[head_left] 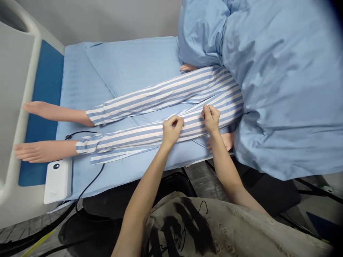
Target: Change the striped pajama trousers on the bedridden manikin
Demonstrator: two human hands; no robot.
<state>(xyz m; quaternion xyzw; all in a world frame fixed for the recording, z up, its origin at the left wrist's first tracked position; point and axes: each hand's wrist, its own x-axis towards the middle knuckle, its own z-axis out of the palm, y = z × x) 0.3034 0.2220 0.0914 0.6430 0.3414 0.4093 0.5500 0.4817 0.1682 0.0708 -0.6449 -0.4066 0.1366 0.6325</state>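
Both hands are over the near thigh of a lying figure that looks like a care mannequin, dressed in blue-and-white striped trousers (150,93). My left hand (173,129) is curled into a loose fist just above the knee, with a small gap between thumb and fingers and nothing in it. Closer to the hip, my right hand (211,117) forms a fist; no object shows in it. I cannot tell whether either fist presses on the cloth. Two bare feet (48,151) point left. Part of the figure's near hand (227,140) shows behind my right forearm.
A bunched blue quilt (284,100) covers the figure's upper body on the right. The light blue sheet (139,62) lies under the legs. By the near foot is a white power bank (57,184), with black cables (91,182) nearby. The bed's end board (44,107) stands left.
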